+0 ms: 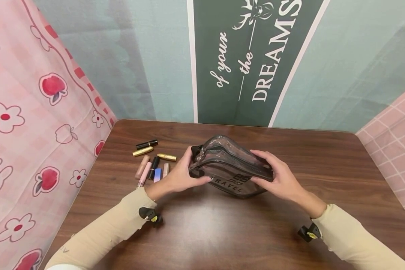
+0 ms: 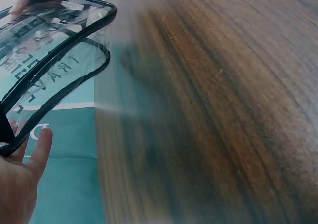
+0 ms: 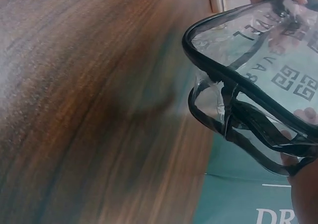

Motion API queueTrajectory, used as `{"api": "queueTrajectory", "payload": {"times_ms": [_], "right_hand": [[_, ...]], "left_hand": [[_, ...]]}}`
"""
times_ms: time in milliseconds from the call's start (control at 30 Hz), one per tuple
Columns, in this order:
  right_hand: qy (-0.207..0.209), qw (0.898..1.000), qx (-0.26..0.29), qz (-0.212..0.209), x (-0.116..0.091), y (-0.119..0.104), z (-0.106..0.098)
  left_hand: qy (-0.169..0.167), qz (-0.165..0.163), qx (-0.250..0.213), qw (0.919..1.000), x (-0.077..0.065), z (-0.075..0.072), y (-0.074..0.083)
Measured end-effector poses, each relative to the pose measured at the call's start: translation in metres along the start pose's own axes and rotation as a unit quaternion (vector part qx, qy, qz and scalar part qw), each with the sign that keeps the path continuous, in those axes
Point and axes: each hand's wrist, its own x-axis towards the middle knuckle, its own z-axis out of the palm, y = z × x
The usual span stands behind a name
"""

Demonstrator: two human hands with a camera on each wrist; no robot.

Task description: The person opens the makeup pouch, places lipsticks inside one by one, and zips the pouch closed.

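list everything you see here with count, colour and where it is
clear pouch: 1, transparent with black trim, between both hands
black tubes: 2, black, on table left of pouch
gold tubes: 2, gold, same group
tan tube: 1, tan, same group
pink tube: 1, pink, same group
blue tube: 1, blue and lilac, same group
beige tube: 1, beige, same group
table: 1, brown, below
apple-print cloth: 1, pink, left
lettered backdrop: 1, teal and green, behind
grid surface: 1, pink, right
wrist devices: 2, black, at wrists
sleeves: 2, cream, on forearms
left hand: 1, bare, gripping pouch
right hand: 1, bare, gripping pouch
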Motion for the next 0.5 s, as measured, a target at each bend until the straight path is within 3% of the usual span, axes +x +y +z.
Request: {"api": "queueTrajectory", "payload": {"times_ms": [200, 500], "right_hand": [[-0.008, 1.0, 0.029, 0.002, 0.001, 0.003, 0.001], [-0.046, 0.998, 0.039, 0.029, 0.002, 0.009, 0.0]], "left_hand": [[0.034, 0.014, 0.003, 0.9993, 0.006, -0.001, 0.004], [0.052, 0.024, 0.016, 0.9982, 0.008, -0.003, 0.011]]}}
